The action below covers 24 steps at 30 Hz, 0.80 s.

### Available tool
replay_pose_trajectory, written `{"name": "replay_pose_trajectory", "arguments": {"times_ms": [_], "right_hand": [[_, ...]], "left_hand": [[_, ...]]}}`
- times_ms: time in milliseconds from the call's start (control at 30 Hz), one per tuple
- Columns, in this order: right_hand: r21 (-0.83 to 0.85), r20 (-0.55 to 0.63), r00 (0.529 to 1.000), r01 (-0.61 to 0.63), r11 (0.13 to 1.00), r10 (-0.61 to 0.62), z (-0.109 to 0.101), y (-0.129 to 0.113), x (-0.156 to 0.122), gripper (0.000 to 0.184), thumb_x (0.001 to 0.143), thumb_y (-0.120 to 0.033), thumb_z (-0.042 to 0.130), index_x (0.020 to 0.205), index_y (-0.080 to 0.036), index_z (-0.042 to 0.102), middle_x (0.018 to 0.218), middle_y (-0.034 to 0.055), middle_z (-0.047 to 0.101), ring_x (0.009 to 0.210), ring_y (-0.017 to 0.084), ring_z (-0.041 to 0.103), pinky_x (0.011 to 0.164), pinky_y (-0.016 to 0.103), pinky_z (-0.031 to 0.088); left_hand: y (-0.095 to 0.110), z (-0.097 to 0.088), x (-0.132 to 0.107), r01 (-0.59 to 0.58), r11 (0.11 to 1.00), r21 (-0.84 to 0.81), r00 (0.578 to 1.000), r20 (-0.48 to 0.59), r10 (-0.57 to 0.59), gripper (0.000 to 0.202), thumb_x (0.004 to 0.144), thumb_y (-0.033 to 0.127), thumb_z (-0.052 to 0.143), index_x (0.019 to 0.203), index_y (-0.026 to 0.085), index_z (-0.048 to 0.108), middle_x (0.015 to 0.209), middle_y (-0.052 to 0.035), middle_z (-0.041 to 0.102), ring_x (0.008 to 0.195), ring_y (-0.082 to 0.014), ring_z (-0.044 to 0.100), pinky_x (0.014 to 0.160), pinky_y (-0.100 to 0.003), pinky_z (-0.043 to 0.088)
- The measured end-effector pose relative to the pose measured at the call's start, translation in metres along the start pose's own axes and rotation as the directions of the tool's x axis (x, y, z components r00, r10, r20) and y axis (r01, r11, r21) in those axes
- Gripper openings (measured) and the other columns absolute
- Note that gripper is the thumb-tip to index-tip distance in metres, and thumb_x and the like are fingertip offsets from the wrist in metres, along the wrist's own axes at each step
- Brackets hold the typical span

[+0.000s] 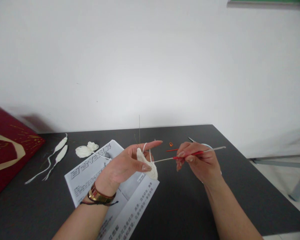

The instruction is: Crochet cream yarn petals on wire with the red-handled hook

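Note:
My left hand (126, 163) pinches a small white crocheted piece (150, 166) between thumb and fingers, with white yarn looped over the raised index finger. My right hand (198, 160) grips a crochet hook (190, 154) with a red handle and a silver shaft; its tip meets the white piece. Both hands hover above a dark table (190, 200). A gold watch and a thin black cord sit on my left wrist.
A printed instruction sheet (130, 200) lies under my left hand. Two white crocheted leaf shapes (58, 150) and a white crocheted flower (86, 150) lie at the left. A red box (7, 150) stands at the far left. A small orange marker (171, 144) lies behind the hands.

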State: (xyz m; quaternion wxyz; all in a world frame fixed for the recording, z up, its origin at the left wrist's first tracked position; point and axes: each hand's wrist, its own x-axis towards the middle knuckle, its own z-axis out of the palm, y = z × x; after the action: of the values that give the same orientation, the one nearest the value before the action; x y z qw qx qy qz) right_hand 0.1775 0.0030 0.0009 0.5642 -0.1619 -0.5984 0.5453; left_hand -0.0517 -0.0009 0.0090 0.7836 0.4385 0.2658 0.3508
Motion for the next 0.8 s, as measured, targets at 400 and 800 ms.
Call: {"name": "replay_pose_trajectory", "arguments": {"times_ms": [400,800], "right_hand": [[-0.01,0.077,0.996,-0.033,0.999,0.034,-0.006,-0.002,-0.003,0.007,0.079,-0.023,0.066,0.082,-0.019,0.071,0.073,0.0043,0.064,0.056,0.014,0.061,0.045,0.028,0.054],[-0.073,0.053,0.996,-0.072,0.995,0.076,-0.003,-0.012,-0.003,0.005,0.076,-0.02,0.069,0.079,-0.02,0.073,0.076,0.0044,0.064,0.055,0.014,0.064,0.044,0.027,0.058]], "left_hand": [[-0.001,0.0,0.0,0.035,0.994,0.106,0.995,0.086,-0.044,0.068,0.059,0.012,0.074,0.124,0.018,0.056,0.061,0.0034,0.049,0.055,-0.0078,0.039,0.049,-0.023,0.025],[0.001,0.002,0.0,0.057,0.989,0.135,0.997,0.044,-0.063,0.067,0.058,0.008,0.072,0.123,0.019,0.058,0.064,0.0029,0.049,0.055,-0.0085,0.039,0.049,-0.024,0.023]]}}
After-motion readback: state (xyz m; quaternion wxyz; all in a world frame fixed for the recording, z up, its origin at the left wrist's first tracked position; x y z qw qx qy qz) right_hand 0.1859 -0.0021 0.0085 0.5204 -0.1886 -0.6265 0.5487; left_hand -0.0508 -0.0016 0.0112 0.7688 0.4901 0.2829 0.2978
